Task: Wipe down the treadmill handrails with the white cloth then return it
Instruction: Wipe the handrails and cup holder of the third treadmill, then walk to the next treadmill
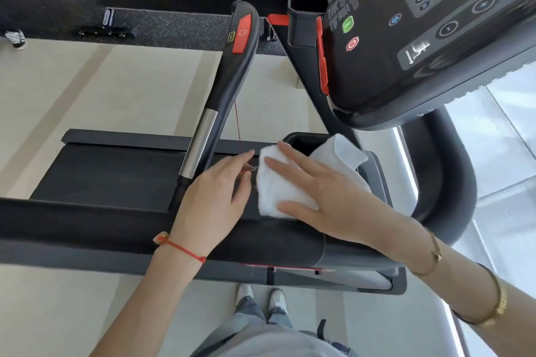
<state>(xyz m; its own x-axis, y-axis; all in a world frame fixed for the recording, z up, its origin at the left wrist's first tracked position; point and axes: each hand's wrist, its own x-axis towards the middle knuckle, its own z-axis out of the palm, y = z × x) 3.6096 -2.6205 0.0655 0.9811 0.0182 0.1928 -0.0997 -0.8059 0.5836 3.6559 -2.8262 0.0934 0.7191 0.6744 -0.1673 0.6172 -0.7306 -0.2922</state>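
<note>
The white cloth (278, 185) lies folded on the black near handrail (87, 220) of the treadmill, with one end draped into a black cup holder (301, 142). My right hand (324, 194) lies flat on the cloth with straight, spread fingers. My left hand (214, 200) is just left of the cloth, its fingertips pinching a small clip on a thin red safety cord (238, 127). A second handrail (220, 90), black with a silver grip and a red button, runs away from me.
The treadmill console (420, 26) with its buttons fills the upper right. The black belt (116, 174) lies below the rails. My shoes (261, 298) stand on pale floor. A curved black rail (452, 177) bends round on the right beside a window.
</note>
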